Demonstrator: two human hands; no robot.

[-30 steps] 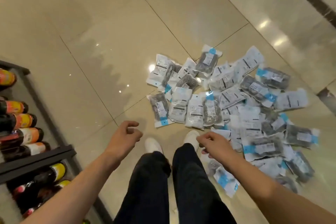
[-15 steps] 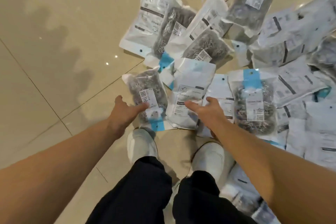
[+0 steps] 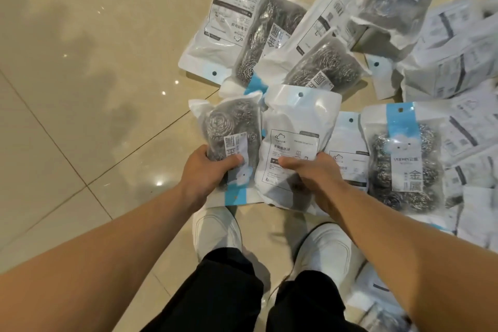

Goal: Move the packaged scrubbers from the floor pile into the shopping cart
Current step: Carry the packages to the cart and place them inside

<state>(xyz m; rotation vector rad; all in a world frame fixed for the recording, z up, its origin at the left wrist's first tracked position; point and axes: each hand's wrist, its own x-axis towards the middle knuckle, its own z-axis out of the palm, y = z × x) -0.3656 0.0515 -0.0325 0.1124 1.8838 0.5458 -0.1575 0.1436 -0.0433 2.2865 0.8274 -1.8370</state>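
Note:
Several packaged steel scrubbers lie in a pile [image 3: 336, 43] on the tiled floor, spreading to the right. My left hand [image 3: 206, 170] grips a clear packet of scrubbers with a blue strip [image 3: 229, 132] at its lower end. My right hand [image 3: 314, 172] grips a white-backed packet [image 3: 296, 127] lying face down beside it, thumb on top. Another clear packet with a blue strip [image 3: 401, 159] lies just right of my right hand. No shopping cart is in view.
My two white shoes [image 3: 218, 229] stand on the beige floor tiles [image 3: 80, 116] right under the held packets. More packets lie by my right foot [image 3: 323, 250] and along the right edge. Bare floor stretches to the left.
The view has dropped closer to the pile. Both hands went from reaching with open fingers to gripping a packet each at the pile's near edge.

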